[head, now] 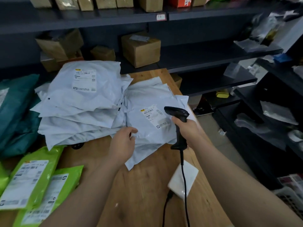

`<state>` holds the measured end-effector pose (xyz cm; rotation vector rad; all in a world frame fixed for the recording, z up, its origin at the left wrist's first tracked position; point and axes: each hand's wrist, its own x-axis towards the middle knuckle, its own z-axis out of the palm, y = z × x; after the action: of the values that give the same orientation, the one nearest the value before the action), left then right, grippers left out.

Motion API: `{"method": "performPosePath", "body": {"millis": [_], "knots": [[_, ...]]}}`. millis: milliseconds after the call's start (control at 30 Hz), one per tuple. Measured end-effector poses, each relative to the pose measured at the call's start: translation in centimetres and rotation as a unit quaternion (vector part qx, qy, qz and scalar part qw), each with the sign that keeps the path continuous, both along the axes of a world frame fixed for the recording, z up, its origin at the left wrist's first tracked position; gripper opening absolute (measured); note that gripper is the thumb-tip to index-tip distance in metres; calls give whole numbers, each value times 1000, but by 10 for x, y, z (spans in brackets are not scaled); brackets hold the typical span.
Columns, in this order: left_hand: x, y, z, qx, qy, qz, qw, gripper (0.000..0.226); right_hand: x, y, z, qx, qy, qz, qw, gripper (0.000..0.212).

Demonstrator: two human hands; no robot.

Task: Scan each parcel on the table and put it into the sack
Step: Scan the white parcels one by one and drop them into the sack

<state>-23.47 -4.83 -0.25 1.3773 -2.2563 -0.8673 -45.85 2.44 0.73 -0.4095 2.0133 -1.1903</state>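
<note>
A white poly-bag parcel (147, 126) lies label-up on the wooden table (144, 185), on top of other white bags. My left hand (123, 143) grips its near-left edge. My right hand (186, 128) holds a black barcode scanner (177, 113) by the handle, its head just right of the parcel's label (153, 114). A tall stack of white parcels (82, 102) rises to the left. Green parcels (32, 182) lie at the near left. No sack is in view that I can tell.
Teal bags (14, 112) pile up at the far left. A white box (182, 179) lies on the table under the scanner cable. Dark shelves with cardboard boxes (141, 48) stand behind the table, and more shelving with bags stands to the right.
</note>
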Motion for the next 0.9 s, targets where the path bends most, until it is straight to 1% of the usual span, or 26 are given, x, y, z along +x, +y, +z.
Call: {"method": "performPosePath", "body": {"millis": [100,200,267,333,400,433,467,500,567,633,667,700,733,833,900], "knots": [[14,20,11,-7,-6,-19,1000,20,1,20,13,-5,1,35,999,30],[34,44,12,2,-58,-69,996,19,1,42,20,19,5,78,997,28],[47,56,10,28,-91,-86,992,20,3,51,21,40,5,88,995,29],[55,61,5,74,-131,-100,983,20,8,56,20,59,-8,105,993,29],[57,60,-1,105,-160,-104,976,15,13,58,16,66,-32,120,990,28],[55,57,-4,103,-164,-88,977,9,16,58,13,63,-43,122,990,28],[52,53,-7,97,-153,-60,982,3,18,58,10,59,-47,122,990,29],[46,48,-8,106,-135,-21,985,19,19,58,6,56,-47,121,990,29],[31,40,-7,182,-47,53,981,49,22,56,1,42,-50,114,991,28],[16,36,-6,255,49,109,960,70,25,56,-3,24,-66,109,992,25],[10,34,-8,268,72,129,952,75,25,57,-4,19,-73,109,991,24],[5,33,-9,274,78,139,948,74,26,57,-5,15,-79,107,991,23],[2,33,-9,279,86,138,946,68,26,59,-5,7,-84,104,991,20],[-3,35,-5,323,163,134,923,49,23,66,0,-15,-76,110,991,15],[-2,38,3,328,196,116,917,40,20,74,7,-21,-60,129,990,17]]}}
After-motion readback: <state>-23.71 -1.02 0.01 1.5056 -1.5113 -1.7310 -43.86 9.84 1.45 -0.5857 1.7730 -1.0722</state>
